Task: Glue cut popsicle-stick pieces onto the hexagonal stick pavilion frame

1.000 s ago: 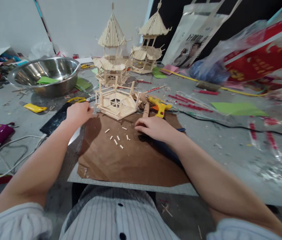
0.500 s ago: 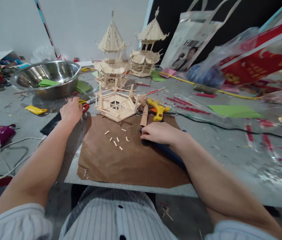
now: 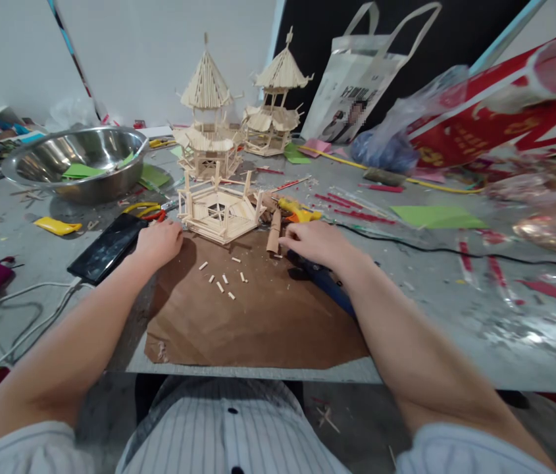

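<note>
My left hand [image 3: 159, 242] is at the left edge of the brown paper [image 3: 258, 322], beside a dark phone [image 3: 110, 247]. Its fingers are curled down together, and whatever they hold, if anything, is hidden. My right hand [image 3: 320, 242] is closed at the yellow-and-orange glue gun [image 3: 302, 212], covering its handle. Below this hand lies a tool with dark blue handles [image 3: 329, 289]. Between my hands stands a hexagonal wooden-stick base [image 3: 221, 214] with short posts and rails. Several small cut stick pieces [image 3: 220, 287] lie on the paper, and a brown paper roll [image 3: 274, 232] is near my right fingertips.
Two stick pagodas [image 3: 206, 99] stand behind the base. A steel bowl [image 3: 80, 184] sits at the left, with scissors [image 3: 147, 209] and a yellow tool [image 3: 58, 226] near it. A black cable [image 3: 435, 249], green paper [image 3: 438, 217] and a tote bag [image 3: 351, 85] are to the right.
My left hand has moved right and toward me, away from the scissors, uncovering the phone. My right hand has shifted from the blue-handled tool up to the glue gun. The view has shifted slightly.
</note>
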Demonstrator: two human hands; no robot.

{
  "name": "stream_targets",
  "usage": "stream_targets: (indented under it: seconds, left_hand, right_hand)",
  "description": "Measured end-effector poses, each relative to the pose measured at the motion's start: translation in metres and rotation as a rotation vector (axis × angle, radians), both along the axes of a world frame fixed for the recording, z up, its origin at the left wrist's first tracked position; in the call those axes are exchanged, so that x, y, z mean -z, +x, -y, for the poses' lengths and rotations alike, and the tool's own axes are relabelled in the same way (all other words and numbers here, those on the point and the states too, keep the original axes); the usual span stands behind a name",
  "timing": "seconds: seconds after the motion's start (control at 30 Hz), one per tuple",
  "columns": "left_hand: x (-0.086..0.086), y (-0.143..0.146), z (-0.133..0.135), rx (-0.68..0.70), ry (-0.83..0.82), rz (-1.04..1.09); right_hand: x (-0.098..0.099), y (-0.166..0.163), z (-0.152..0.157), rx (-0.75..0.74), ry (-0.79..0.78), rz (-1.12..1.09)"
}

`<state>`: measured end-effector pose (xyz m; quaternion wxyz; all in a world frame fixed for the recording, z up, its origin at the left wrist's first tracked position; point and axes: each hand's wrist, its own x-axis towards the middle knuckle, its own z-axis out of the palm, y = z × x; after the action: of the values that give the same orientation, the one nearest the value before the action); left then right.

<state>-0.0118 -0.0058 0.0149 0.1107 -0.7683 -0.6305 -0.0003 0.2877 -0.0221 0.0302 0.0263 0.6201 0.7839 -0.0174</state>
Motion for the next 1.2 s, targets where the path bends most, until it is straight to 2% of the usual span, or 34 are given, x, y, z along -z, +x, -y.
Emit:
stream_targets:
  seconds: [0.1,0.27,0.4,0.63,0.87,1.03,1.2]
  left_hand:
    - [0.004,0.009,0.005,0.052,0.015,0.014]
    - [0.009,0.016,0.009,0.103,0.019,0.016]
    - [0.012,0.015,0.005,0.121,-0.010,-0.006]
    - [0.012,0.018,-0.004,0.128,-0.095,-0.047]
    - [0.013,0.018,-0.006,0.104,-0.109,-0.074]
    - [0.014,0.018,-0.005,0.087,-0.110,-0.051]
    - [0.013,0.017,-0.004,0.081,-0.113,-0.065]
  right_hand:
    - [0.004,-0.010,0.005,-0.087,0.105,-0.020]
    - [0.014,-0.016,0.004,-0.196,0.068,0.067]
    - [0.012,-0.012,0.002,-0.174,0.101,0.141]
    - [0.010,0.004,-0.004,-0.016,0.157,0.157]
    - [0.007,0.007,-0.008,-0.006,0.137,0.125]
    - [0.003,0.000,-0.027,-0.037,0.091,-0.012]
    - [0.010,-0.007,-0.065,-0.075,-0.011,-0.043]
